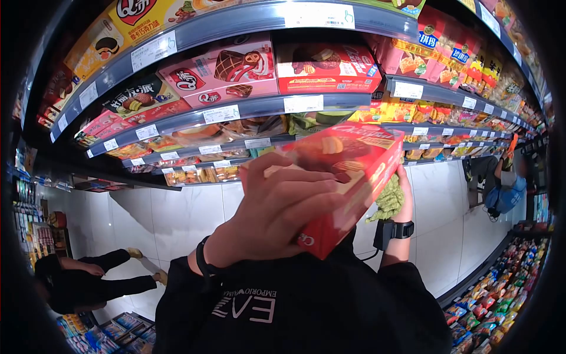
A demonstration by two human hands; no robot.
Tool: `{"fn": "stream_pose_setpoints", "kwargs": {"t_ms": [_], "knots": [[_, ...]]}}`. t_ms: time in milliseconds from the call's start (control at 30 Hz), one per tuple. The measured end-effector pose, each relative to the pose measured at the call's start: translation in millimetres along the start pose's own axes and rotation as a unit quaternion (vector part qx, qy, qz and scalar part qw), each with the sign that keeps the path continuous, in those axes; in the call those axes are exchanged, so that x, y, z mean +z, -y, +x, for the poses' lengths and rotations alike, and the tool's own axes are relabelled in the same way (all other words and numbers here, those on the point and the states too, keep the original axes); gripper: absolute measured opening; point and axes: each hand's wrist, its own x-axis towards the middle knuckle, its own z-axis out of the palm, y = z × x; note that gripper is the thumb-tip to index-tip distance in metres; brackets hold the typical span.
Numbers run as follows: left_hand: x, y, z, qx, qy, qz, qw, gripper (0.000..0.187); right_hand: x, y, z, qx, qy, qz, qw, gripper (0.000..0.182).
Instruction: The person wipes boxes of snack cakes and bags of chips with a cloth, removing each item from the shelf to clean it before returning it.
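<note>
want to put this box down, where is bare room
Bare floor between the shelves and the left person's shoes; more between the right hand and lower-right snacks. Shelves ahead are crowded.

Pale tile flr (200,212); grey shelves (351,102) w/ price tags (303,103).

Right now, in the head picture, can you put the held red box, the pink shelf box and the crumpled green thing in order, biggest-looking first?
1. Held red box, partly covered
2. Pink shelf box
3. Crumpled green thing
</note>
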Motion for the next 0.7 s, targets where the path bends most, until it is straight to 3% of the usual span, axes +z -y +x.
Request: {"fn": "stream_pose_setpoints", "kwargs": {"t_ms": [100, 233, 333, 467, 533, 700], "knots": [[5.8, 1.0, 11.4, 0.066, 0.056, 0.060, 0.994, 0.049, -2.2, 3.0, 2.7, 0.012, 0.022, 0.036, 0.999, 0.050], [20.3, 19.5, 21.0, 0.116, -0.018, 0.099, 0.988, 0.046, 21.7, 7.2, 11.3, -0.078, 0.016, 0.056, 0.995, 0.055], [22.7, 55.5, 22.1, 0.080, -0.040, 0.119, 0.989, 0.062, 41.6, 22.7, 23.7, -0.152, 0.011, 0.053, 0.987, 0.057], [35.9, 107.1, 19.9, 0.007, -0.069, 0.022, 0.997, 0.051, 48.6, 34.0, 50.7, -0.144, -0.006, 0.033, 0.989, 0.050], [43.0, 123.4, 20.1, -0.017, -0.120, 0.028, 0.992, 0.054, 45.4, 34.7, 65.3, -0.154, 0.006, 0.019, 0.988, 0.049], [43.7, 150.4, 20.8, -0.055, -0.123, 0.020, 0.991, 0.067, 48.1, 33.9, 85.1, -0.197, 0.047, -0.037, 0.979, 0.050]]}}
